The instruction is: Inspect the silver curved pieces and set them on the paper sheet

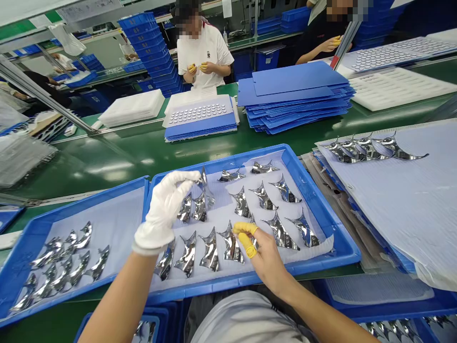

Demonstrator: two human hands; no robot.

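My left hand (162, 209), in a white glove, pinches a curved, shiny chrome part (204, 188) between thumb and fingertips, upright above the big blue tray (342, 238). My right hand (262, 252) wears yellow finger cots on thumb and forefinger. Its fingertips are a little apart, with nothing visible between them, close to another chrome part (233, 245) lying in the tray. One more part behind these fingers is partly hidden. Several similar pointed, mirror-bright parts lie in rows on the tray's white sheet lining (221, 202).
A second blue tray (26, 238) on the left holds more chrome parts. At right, a lined stack (400, 200) carries several parts. Blue sheets (293, 81) are piled on the green bench (153, 152). Across it, a person in a white shirt (205, 52) handles something small.
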